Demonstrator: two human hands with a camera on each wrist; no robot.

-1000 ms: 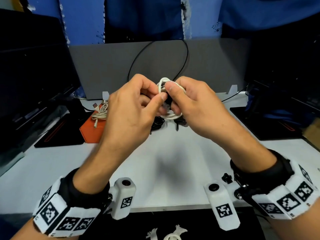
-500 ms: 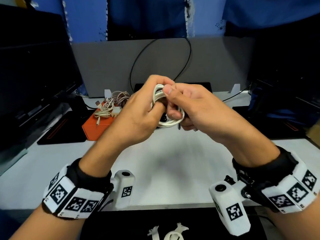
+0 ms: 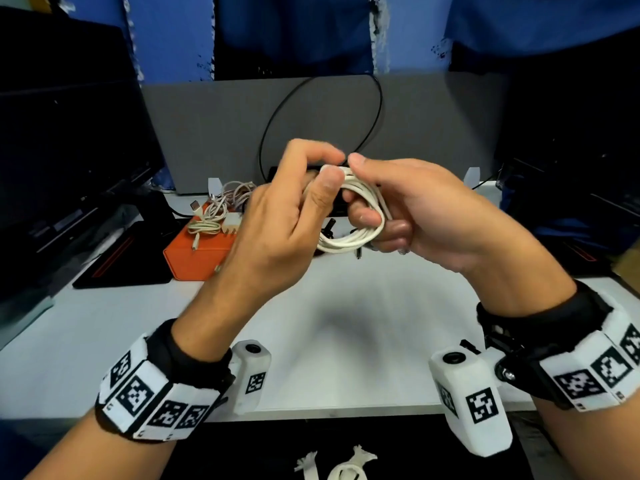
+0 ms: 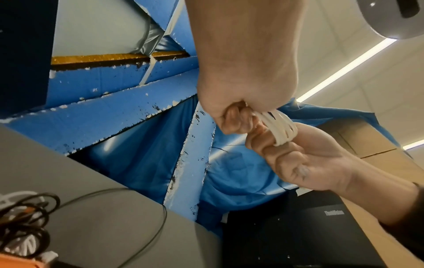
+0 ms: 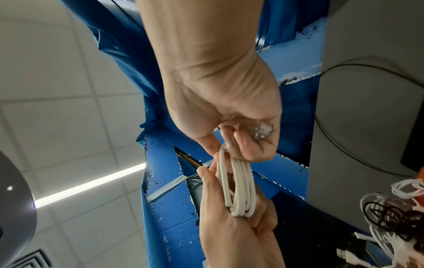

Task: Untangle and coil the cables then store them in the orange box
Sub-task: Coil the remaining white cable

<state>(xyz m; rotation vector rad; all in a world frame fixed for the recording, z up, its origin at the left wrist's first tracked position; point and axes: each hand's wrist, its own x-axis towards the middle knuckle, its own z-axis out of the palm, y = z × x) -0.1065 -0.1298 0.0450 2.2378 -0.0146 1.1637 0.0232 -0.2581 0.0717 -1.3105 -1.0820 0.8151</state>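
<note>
A white cable (image 3: 360, 216) wound into a small coil of several loops hangs in the air above the desk, held by both hands. My right hand (image 3: 408, 209) has its fingers curled through the coil (image 5: 241, 185), thumb on top. My left hand (image 3: 298, 202) pinches the coil's top with thumb and curled fingers (image 4: 234, 117); the white loops (image 4: 280, 128) run between both hands. The orange box (image 3: 197, 251) sits on the desk at the left, behind my left hand, with pale coiled cables (image 3: 211, 216) lying on it. Black cables (image 3: 332, 226) lie on the desk, mostly hidden behind the hands.
A white desk (image 3: 346, 327) spreads below the hands. A grey partition (image 3: 214, 133) with a thin black wire loop (image 3: 311, 88) stands behind. Dark monitors (image 3: 69, 133) flank the left and right sides, with black pads (image 3: 117, 261) in front of them.
The left thumb has slid up onto the coil's top, while the right hand's fingers have gone deeper through the loops. The view dipped, so both hands sit slightly lower.
</note>
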